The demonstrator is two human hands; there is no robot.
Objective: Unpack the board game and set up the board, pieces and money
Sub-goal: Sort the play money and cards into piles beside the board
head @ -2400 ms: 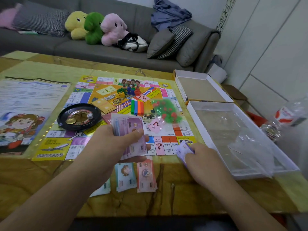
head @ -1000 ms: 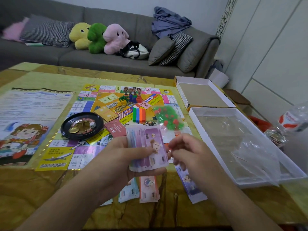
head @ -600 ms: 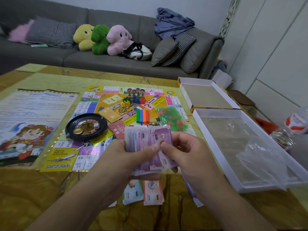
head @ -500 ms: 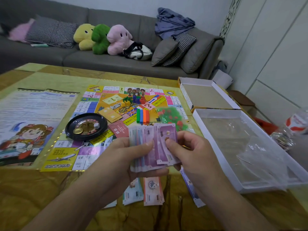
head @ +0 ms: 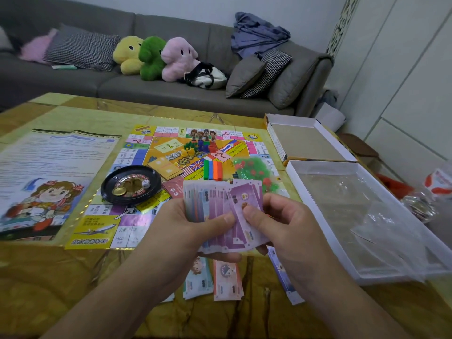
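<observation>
My left hand (head: 186, 231) grips a fanned stack of play money (head: 220, 204) above the table's near edge. My right hand (head: 281, 223) pinches the top purple note (head: 244, 216) of that stack with thumb and fingers. Sorted piles of notes lie on the table below my hands: a blue-green pile (head: 198, 280), a pink pile (head: 227, 282) and a purple pile (head: 283, 277). The game board (head: 137, 152) lies open beyond, carrying a black roulette dish (head: 130, 184), coloured tokens (head: 212, 170), small figures (head: 200, 146), card decks (head: 166, 167) and a bag of green and red houses (head: 252, 170).
A rules sheet (head: 49, 172) lies left of the board. The box lid (head: 303, 140) and the white box base (head: 362, 216) with clear plastic wrap stand at the right. A grey sofa (head: 146, 89) with plush toys runs behind the table. Bags sit on the floor at far right.
My right hand came back from laying a purple note on the table and now pinches the top note of the stack. The fan in my left hand has spread wider.
</observation>
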